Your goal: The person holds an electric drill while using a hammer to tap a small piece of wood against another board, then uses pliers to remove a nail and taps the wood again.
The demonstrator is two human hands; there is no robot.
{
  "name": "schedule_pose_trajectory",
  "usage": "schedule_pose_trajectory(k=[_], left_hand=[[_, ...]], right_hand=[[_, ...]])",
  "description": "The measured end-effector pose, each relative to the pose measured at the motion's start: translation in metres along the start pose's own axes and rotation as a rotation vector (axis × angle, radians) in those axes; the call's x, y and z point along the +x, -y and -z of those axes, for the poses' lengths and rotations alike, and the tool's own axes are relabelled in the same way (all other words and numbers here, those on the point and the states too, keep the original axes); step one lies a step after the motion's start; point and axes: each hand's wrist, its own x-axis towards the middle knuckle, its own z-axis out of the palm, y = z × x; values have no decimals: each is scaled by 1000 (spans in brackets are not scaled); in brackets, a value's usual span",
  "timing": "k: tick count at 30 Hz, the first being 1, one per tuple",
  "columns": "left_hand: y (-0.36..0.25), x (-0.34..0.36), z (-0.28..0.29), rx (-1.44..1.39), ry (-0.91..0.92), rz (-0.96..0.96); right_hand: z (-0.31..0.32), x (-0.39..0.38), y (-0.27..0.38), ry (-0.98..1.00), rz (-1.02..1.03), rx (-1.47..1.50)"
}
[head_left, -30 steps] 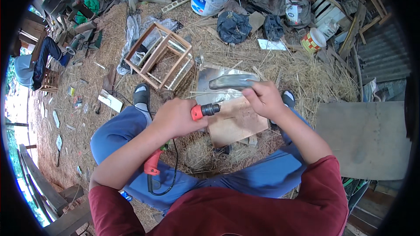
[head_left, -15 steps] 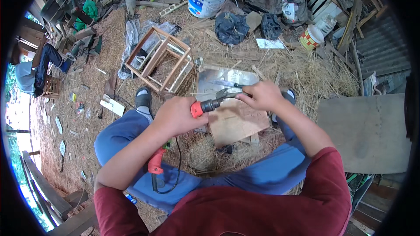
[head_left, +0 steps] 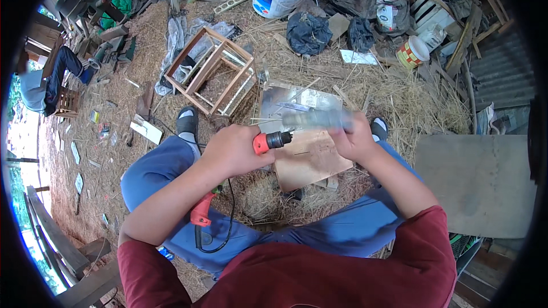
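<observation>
My left hand [head_left: 233, 149] is wrapped round a red power drill [head_left: 263, 144], whose black chuck [head_left: 278, 138] points right. The drill's lower red end and black cord hang by my left thigh. To the right of the chuck, my right hand [head_left: 355, 140] grips a grey hand tool [head_left: 314, 118], smeared by motion, so I cannot make out its kind. It stands apart from the chuck. Below both hands lie a wooden board [head_left: 311, 162] and a shiny metal sheet [head_left: 274, 100]. A thin blade [head_left: 291, 105] rests on the sheet.
A wooden frame [head_left: 194, 82] stands ahead on shavings and straw. Farther off are a large white bucket [head_left: 274, 0], black bags [head_left: 308, 34] and a small patterned bucket [head_left: 412, 51]. A flat panel [head_left: 474, 185] is at right. At far left sits another person [head_left: 43, 82].
The tool in my right hand has come away from the drill's chuck and is now blurred. My right hand has shifted slightly right and down; the drill stays in my left.
</observation>
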Motion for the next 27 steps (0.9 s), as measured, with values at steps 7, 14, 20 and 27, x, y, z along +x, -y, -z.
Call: schedule_pose_trajectory(k=[7,14,20,27], left_hand=[[2,4,-5,9,20,3],[-8,5,5,-19,44,-17],[-4,4,2,-9,1,-61],[-7,12,-2,-5,-14,-58]], right_hand=[[10,2,-25,220,-167,-431],[7,-9,-30,367,-87,-533],[13,-9,9,30,-131,-50],[7,5,-29,459,-185,-676]])
